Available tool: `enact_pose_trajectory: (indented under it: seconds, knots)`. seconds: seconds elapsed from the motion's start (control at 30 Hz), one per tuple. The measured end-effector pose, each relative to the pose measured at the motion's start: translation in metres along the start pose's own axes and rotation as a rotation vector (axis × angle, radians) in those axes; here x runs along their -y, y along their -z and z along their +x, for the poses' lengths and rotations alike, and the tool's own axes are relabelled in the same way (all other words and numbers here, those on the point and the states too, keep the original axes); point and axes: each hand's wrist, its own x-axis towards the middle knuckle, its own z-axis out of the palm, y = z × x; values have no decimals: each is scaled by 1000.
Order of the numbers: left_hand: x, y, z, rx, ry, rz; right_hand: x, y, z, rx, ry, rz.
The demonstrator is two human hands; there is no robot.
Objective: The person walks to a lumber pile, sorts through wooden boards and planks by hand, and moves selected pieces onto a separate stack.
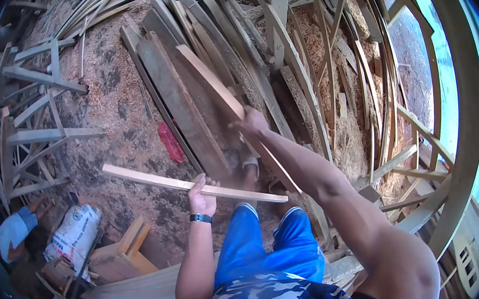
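While you stand over the shavings-strewn floor [111, 111], your hands each control a separate length of wood. Your left hand [202, 196] is closed around the pale strip [154, 181], gripping it near mid-length; the strip lies crosswise in front of your knees, its far-left end raised over the floor. Your right hand [254, 122] is closed on the long board [211, 82], which slants from the timber stack [183, 97] back toward your legs. The lower part of the board appears edge-on beneath your forearm. The right-hand end of the strip sits near the board's lower end; contact between them cannot be confirmed.

Judged from this posture, the step in hand is handling two loose pieces at once. Any further move calls for a firm grip on both, with the strip's ends kept clear of your shins and of the board. Note the red bag [171, 142] beside the stack, and the white sack [75, 233] to your left, near another person [15, 231].
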Motion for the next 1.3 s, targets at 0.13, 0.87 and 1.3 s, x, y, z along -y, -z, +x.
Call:
enact_pose_trajectory:
  seconds: [0.13, 0.87, 1.3]
  knots:
    - [1, -3, 6, -3, 31, -30, 19, -4, 35, -240, 41, -81]
    - [119, -379, 84, -102, -681, 993, -301, 188, 22, -313, -78, -91]
    - [106, -357, 127, 245, -638, 779, -276, 114, 163, -503, 269, -281]
